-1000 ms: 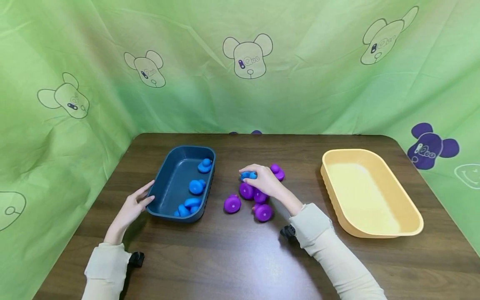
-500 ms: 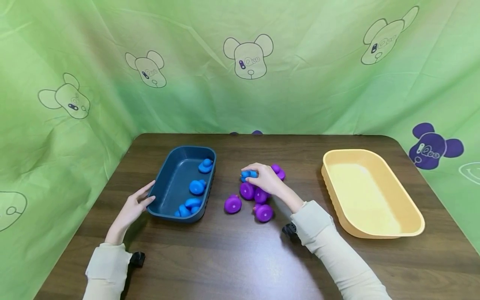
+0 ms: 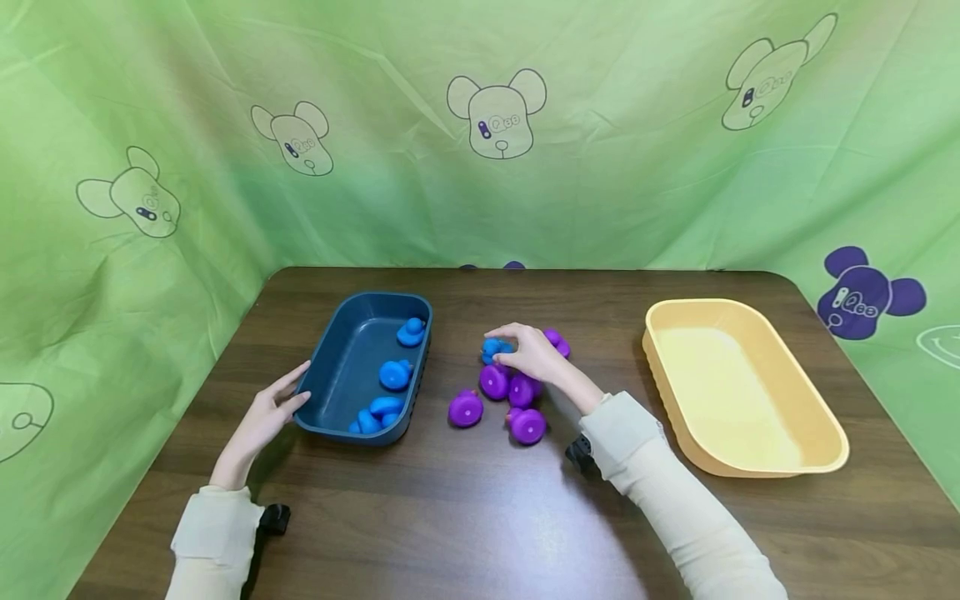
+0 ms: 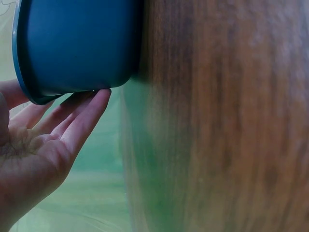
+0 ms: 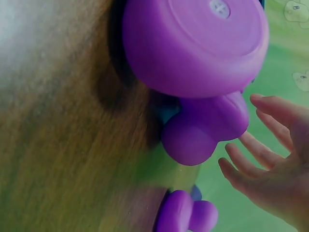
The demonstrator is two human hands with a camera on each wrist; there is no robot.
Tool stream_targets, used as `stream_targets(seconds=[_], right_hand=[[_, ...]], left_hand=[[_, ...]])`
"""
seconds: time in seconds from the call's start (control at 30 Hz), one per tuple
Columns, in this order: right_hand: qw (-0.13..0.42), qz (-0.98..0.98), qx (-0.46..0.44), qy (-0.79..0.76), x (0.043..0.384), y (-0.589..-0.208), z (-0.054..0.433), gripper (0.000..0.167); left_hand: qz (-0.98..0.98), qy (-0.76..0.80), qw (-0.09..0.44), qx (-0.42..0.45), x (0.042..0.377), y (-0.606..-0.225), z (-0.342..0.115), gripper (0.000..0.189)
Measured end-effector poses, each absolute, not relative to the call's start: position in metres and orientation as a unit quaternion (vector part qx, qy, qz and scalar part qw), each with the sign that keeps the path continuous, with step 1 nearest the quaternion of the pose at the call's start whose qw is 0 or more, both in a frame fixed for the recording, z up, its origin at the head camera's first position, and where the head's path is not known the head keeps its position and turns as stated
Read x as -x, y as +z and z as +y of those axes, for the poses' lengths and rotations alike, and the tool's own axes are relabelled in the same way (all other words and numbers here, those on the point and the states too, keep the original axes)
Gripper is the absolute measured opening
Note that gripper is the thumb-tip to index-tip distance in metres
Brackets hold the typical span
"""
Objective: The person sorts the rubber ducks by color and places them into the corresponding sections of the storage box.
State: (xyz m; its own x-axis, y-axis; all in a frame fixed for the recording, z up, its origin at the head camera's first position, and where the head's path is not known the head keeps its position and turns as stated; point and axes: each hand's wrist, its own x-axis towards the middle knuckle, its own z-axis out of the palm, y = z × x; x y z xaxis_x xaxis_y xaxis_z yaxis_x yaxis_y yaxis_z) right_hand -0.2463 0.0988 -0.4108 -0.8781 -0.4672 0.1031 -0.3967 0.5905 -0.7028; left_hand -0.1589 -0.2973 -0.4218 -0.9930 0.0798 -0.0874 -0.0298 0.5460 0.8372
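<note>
In the head view my left hand [image 3: 266, 417] touches the near left side of a dark blue tray [image 3: 318, 358]. The left wrist view shows those fingers [image 4: 87, 116] spread against the tray's wall [image 4: 77, 53]. Several blue toy ducks lie inside, one blue duck [image 3: 395, 374] on its side. My right hand [image 3: 534, 357] is over a blue toy duck [image 3: 491, 347], thumb and forefinger apart on either side; whether they touch it is unclear. Purple toy ducks [image 3: 465, 408] lie around that hand. A large purple duck [image 5: 198, 53] hides the blue one in the right wrist view.
A pale yellow tray [image 3: 735, 383] stands on the right of the brown wooden table [image 3: 420, 525]. A green printed curtain [image 3: 375, 200] hangs behind the table and along both sides.
My right hand has shifted very slightly upward in the head view, while the blue duck beneath it stays about in place. The left hand and the trays have not moved.
</note>
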Motion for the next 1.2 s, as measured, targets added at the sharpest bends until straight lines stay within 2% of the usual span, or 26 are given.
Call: stream_targets(seconds=[0.97, 1.2], right_hand=[[0.127, 0.864, 0.207, -0.441, 0.267, -0.429, 0.100, 0.042], [0.123, 0.858, 0.209, -0.453, 0.269, -0.432, 0.099, 0.040]], left_hand=[[0.883, 0.467, 0.053, -0.018, 0.159, -0.424, -0.298, 0.051], [0.880, 0.472, 0.055, -0.011, 0.159, -0.423, -0.297, 0.050]])
